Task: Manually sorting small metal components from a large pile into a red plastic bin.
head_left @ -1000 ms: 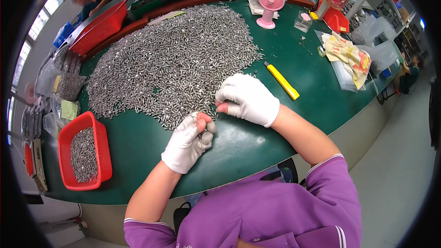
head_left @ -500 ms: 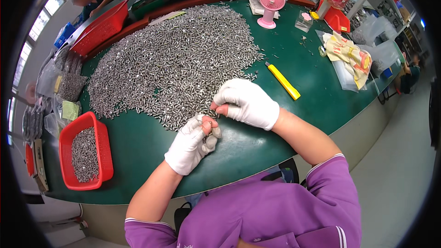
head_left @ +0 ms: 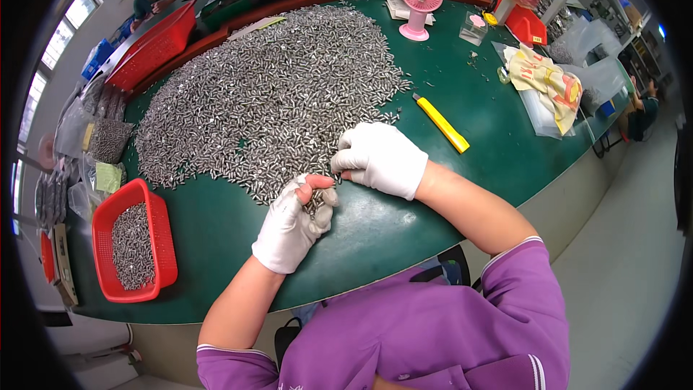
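Left hand (head_left: 289,232), white-gloved, is resting just off the near edge of the metal pin pile (head_left: 267,87); its fingers are curling into a loose cup around some metal pins (head_left: 315,204), bare skin showing at the tips. Right hand (head_left: 382,160), likewise gloved, is bending palm-down at the pile's near right edge, fingers and thumb drawing together; their grip is staying hidden. Left forearm (head_left: 238,305) is rising from the pile's near side; right forearm (head_left: 473,206) is slanting in from its near right.
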{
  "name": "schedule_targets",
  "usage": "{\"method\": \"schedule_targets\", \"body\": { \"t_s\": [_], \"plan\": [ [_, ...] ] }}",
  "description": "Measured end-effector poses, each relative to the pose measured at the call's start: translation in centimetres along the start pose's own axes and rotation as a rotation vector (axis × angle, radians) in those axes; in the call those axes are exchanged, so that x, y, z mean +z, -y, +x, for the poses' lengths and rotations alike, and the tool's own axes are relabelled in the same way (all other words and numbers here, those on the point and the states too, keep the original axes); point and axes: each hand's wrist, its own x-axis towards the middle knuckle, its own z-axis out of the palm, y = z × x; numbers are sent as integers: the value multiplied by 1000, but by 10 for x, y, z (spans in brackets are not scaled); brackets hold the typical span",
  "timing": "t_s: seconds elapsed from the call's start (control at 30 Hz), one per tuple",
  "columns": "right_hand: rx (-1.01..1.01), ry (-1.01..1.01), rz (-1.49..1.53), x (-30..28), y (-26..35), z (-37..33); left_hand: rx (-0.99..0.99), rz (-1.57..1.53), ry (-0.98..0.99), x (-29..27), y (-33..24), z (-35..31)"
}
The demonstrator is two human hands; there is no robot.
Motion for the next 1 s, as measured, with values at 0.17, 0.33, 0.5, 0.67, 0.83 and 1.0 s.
{"method": "schedule_targets", "body": {
  "t_s": [0.17, 0.33, 0.5, 0.67, 0.83, 1.0],
  "plan": [
    [-14, 86, -97, -6, 7, 7, -9, -41, 39, -6, 1, 3],
    [-1, -37, -24, -3, 5, 7, -1, -41, 40, -5, 2, 3],
    [102, -52, 545, -6, 19, 5, -7, -38, 78, -3, 5, 4],
    [169, -9, 642, -11, 28, 7, 23, 20, 3, 1, 5, 3],
    [176, -87, 600, -13, 24, 3, 23, -23, 15, -2, 6, 3],
    [100, -234, 200, -14, 7, 2, 13, -33, -11, -4, 2, 2]
  ]
}}
